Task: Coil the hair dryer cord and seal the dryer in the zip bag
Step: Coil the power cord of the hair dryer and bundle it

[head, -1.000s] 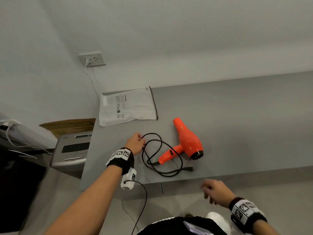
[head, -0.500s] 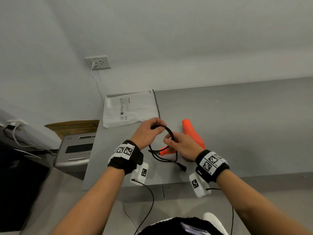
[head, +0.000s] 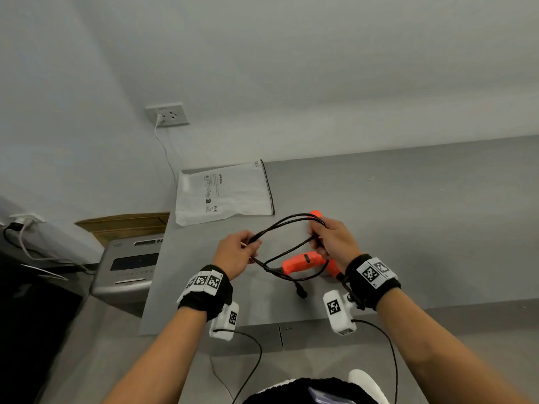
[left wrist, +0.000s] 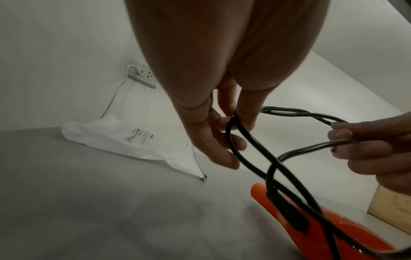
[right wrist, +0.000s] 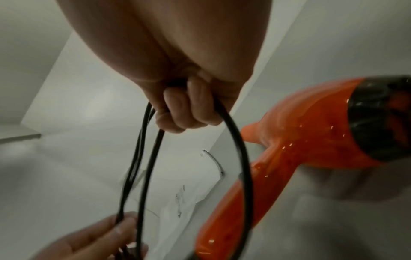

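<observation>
While the black cord (head: 287,249) is lifted above the grey table (head: 408,228), its loops are held stretched between both hands. One end of the loops is pinched by the left hand (head: 236,255) between thumb and curled fingers (left wrist: 224,139); the other end is gripped by the right hand (head: 332,240), whose fingers (right wrist: 189,109) are closed round several strands. From the left wrist view, the strands are seen crossing one another between the two hands. A lower strand is seen hanging down to the orange hair dryer (head: 303,262), which lies on the table just below and behind the right hand, handle pointing left, nozzle tip visible past the knuckles. The plug end (head: 301,292) is seen dangling near the table's front edge. The white zip bag (head: 224,192) lies flat at the table's far-left corner, well apart from the dryer, with its dark zip strip on the right side. A wall socket (head: 167,114) with a white lead plugged in is noted on the wall above the bag. A grey appliance (head: 128,266) stands left of the table.
</observation>
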Demonstrator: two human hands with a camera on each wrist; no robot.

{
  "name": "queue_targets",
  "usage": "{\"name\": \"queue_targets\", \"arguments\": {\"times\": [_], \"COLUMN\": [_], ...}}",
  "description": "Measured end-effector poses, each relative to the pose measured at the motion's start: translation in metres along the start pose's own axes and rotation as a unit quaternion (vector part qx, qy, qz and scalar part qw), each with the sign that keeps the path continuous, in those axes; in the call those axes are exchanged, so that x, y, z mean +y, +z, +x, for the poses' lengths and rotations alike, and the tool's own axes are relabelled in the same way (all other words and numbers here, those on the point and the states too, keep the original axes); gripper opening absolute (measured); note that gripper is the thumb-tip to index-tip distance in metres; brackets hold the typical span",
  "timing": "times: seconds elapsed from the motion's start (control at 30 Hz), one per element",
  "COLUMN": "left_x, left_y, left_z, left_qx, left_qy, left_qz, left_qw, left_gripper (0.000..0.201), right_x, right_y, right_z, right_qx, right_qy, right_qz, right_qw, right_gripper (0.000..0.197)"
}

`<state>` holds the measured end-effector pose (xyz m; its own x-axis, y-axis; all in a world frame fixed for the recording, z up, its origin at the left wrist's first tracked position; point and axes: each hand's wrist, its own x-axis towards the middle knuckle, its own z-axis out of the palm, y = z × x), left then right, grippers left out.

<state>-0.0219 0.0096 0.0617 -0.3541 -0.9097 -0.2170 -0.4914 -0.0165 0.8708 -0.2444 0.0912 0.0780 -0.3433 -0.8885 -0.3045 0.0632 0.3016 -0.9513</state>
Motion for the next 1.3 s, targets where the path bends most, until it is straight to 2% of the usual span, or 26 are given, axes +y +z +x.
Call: {"name": "queue_targets", "arguments": {"times": [0.1, 0.17, 0.23, 0.43, 0.6, 0.73, 0.9, 0.97, 1.1, 1.2, 1.3], "left_x": [0.001, 0.002, 0.002, 0.011, 0.033, 0.041, 0.044, 0.042, 0.034, 0.03, 0.034], "left_y": [0.002, 0.001, 0.0, 0.006, -0.009, -0.036, -0.063, -0.074, -0.082, -0.075, -0.065], "left_z": [0.001, 0.001, 0.001, -0.004, -0.008, -0.008, -0.007, -0.007, -0.007, -0.007, -0.007], "left_qx": [0.024, 0.026, 0.027, 0.046, 0.085, 0.093, 0.123, 0.13, 0.081, 0.062, 0.113], "left_qy": [-0.031, -0.04, -0.048, -0.068, -0.038, 0.0, 0.045, 0.048, 0.048, 0.084, 0.116], "left_qz": [-0.059, -0.08, -0.089, -0.145, -0.14, -0.082, 0.044, 0.065, 0.112, 0.138, 0.16], "left_qw": [0.997, 0.996, 0.995, 0.986, 0.986, 0.992, 0.99, 0.988, 0.989, 0.985, 0.974], "left_gripper": [0.005, 0.009, 0.013, 0.02, 0.026, 0.024, 0.019, 0.017, 0.012, 0.012, 0.01], "right_x": [0.008, 0.01, 0.01, 0.013, 0.024, 0.027, 0.017, 0.013, 0.006, 0.0, -0.004], "right_y": [-0.006, -0.01, -0.009, 0.02, 0.023, 0.013, 0.001, -0.006, -0.015, -0.015, -0.011], "right_z": [0.007, 0.008, 0.005, -0.007, -0.008, -0.007, -0.005, -0.001, 0.001, -0.003, -0.008], "right_qx": [0.029, 0.035, 0.021, -0.01, -0.047, -0.04, -0.03, -0.022, 0.0, -0.026, -0.064], "right_qy": [-0.025, -0.052, -0.071, -0.097, -0.092, -0.078, -0.111, -0.114, -0.125, -0.148, -0.164], "right_qz": [-0.102, -0.218, -0.266, -0.216, -0.238, -0.256, -0.282, -0.281, -0.254, -0.229, -0.238], "right_qw": [0.994, 0.974, 0.961, 0.971, 0.966, 0.963, 0.953, 0.953, 0.959, 0.962, 0.955], "right_gripper": [0.026, 0.024, 0.024, 0.027, 0.028, 0.026, 0.019, 0.022, 0.026, 0.018, 0.015]}}
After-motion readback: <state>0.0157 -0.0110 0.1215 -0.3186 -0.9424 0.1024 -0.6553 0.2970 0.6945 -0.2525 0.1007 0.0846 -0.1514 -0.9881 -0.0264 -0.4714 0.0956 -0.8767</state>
